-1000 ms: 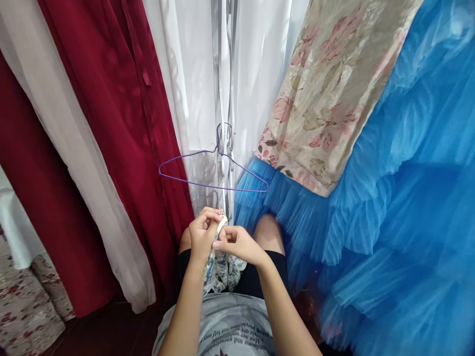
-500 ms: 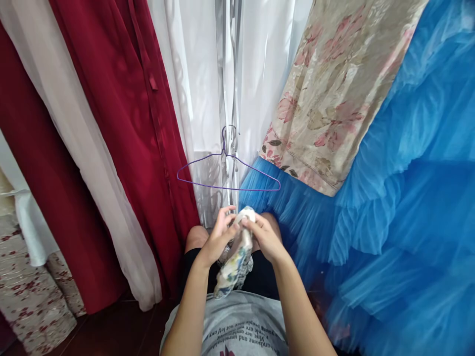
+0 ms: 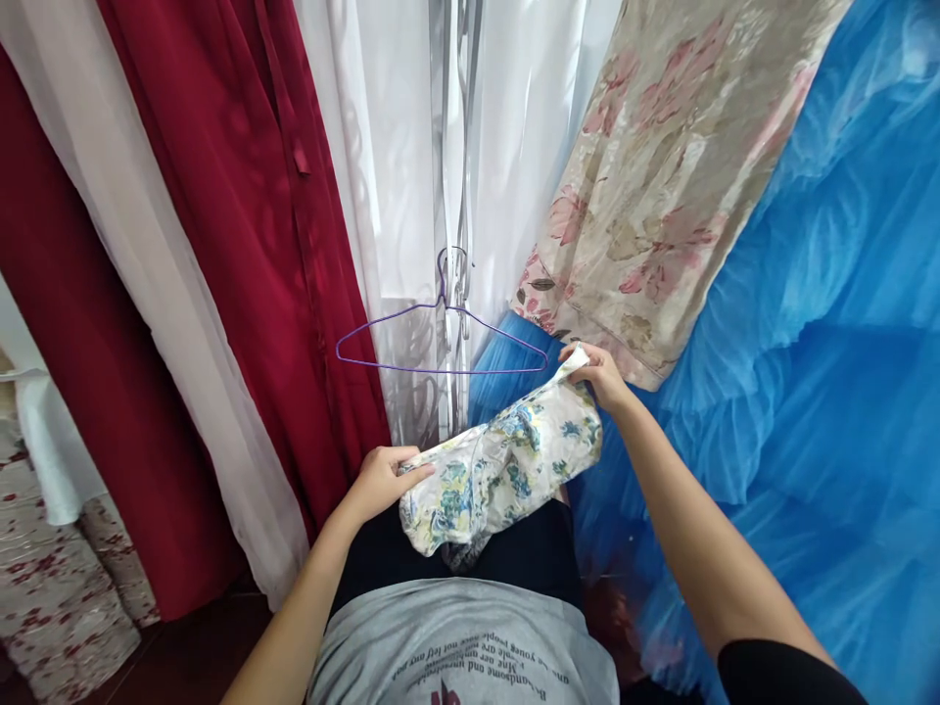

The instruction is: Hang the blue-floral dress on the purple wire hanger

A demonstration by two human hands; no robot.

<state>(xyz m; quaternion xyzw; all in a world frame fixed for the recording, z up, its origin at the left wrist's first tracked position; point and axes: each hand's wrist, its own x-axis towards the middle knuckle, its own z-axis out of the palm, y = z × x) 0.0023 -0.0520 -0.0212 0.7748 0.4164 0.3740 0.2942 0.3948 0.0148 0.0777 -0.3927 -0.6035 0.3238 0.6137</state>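
Note:
A white cloth garment (image 3: pixel 506 460) with blue, green and yellow flowers is stretched between my two hands, above my lap. My left hand (image 3: pixel 386 480) pinches its upper left corner between thumb and fingers. At the opposite end, my right hand (image 3: pixel 598 374) grips the upper right corner, held higher, so the top edge slants up to the right. Exactly what kind of garment it is, I cannot tell. Just beyond the cloth hangs a purple wire hanger (image 3: pixel 441 369) with nothing on it. A crumpled greyish cloth (image 3: pixel 466 556) shows partly under the garment on my lap.
Dark red curtain-like fabric (image 3: pixel 242 245) and a pale sheer length (image 3: pixel 168 274) hang at the left. White fabric (image 3: pixel 397 196) hangs behind the hanger. To the right are a beige floral cloth (image 3: pixel 646 196) and ruffled blue tulle (image 3: pixel 829 421), close to my right arm.
My hands have moved apart, the left one down and left, the right one up and right. The bunched garment is now spread out between them.

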